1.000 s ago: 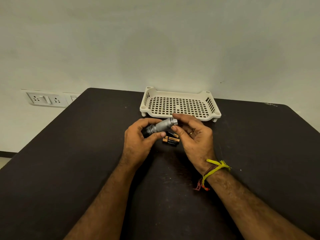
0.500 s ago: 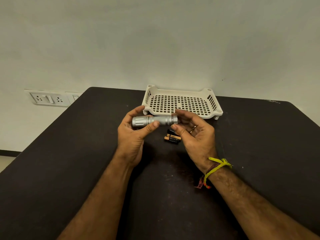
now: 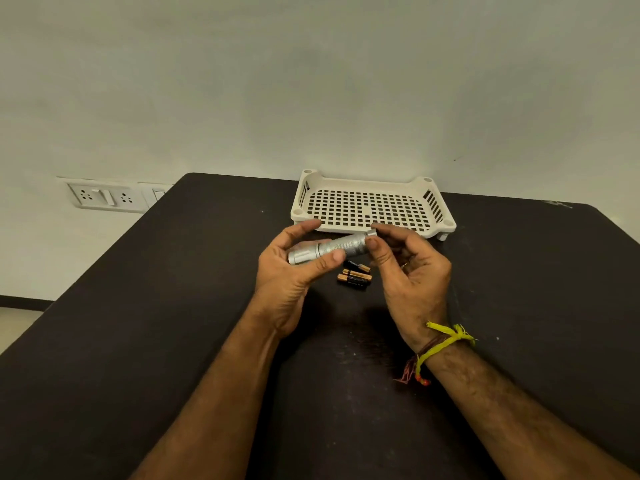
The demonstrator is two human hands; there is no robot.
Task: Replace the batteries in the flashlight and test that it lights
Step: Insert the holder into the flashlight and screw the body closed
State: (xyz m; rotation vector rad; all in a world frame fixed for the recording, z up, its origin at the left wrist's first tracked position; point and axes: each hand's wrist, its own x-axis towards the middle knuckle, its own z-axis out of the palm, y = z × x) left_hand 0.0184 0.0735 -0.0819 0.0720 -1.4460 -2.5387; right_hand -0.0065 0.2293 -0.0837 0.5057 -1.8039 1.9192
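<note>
Flashlight (image 3: 330, 251) tail cap behind right hand (image 3: 412, 271) fingertips

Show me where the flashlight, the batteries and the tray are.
flashlight (image 3: 341, 246), head view, middle of its silver body.
batteries (image 3: 354, 274), head view, middle of the group on the table.
tray (image 3: 434, 188), head view, far right rim.

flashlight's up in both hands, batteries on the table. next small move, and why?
Probably twist the tail end off. The left hand grips the flashlight by its head end, the right hand pinches the tail end with thumb and forefinger, and the flashlight looks closed. Three batteries lie on the table below, so nothing can be swapped until it opens.
</note>
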